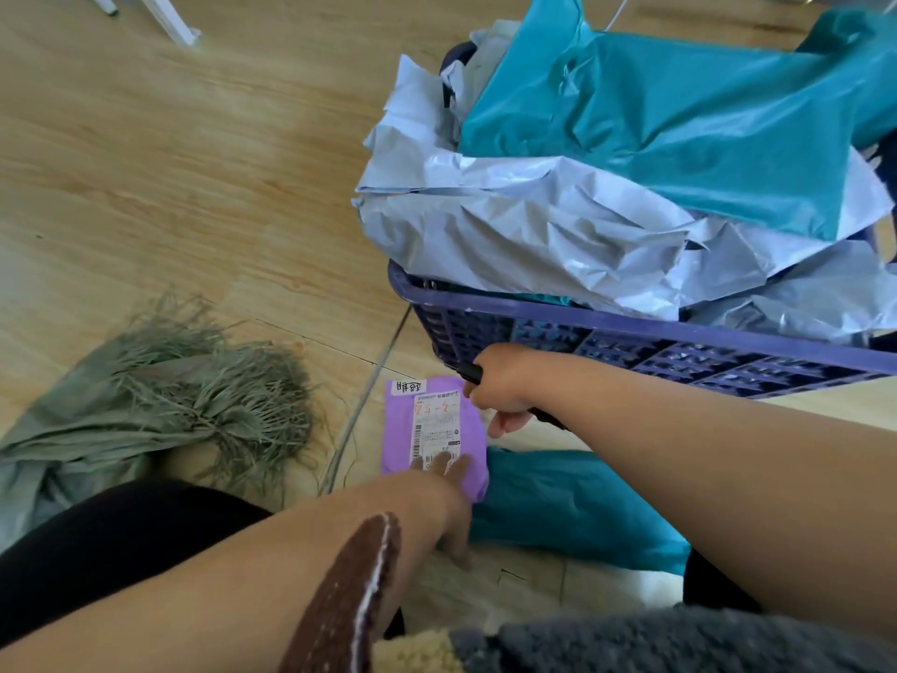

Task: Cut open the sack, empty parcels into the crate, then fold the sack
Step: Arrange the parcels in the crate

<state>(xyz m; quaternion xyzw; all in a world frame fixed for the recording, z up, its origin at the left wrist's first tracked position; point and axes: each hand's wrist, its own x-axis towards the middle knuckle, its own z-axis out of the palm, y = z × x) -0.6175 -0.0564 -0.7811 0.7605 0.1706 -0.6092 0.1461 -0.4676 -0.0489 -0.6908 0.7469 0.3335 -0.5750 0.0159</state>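
Note:
A purple crate (631,338) at the right is heaped with grey and teal parcels (655,153). On the floor in front of it lies a small purple parcel (403,425) with a white label. My left hand (451,483) rests on its near end, fingers spread over the label. My right hand (500,388) is closed around a thin black tool just above the parcel's right edge. A teal parcel (573,507) lies on the floor beneath my right forearm. The grey-green woven sack (160,405) lies crumpled at the left with its frayed cut edge up.
The floor is light wood (170,162). A thin grey cord (373,376) runs across it between the sack and the purple parcel. My knee in black trousers (111,541) is at the lower left. White legs of furniture (170,17) stand at the top left.

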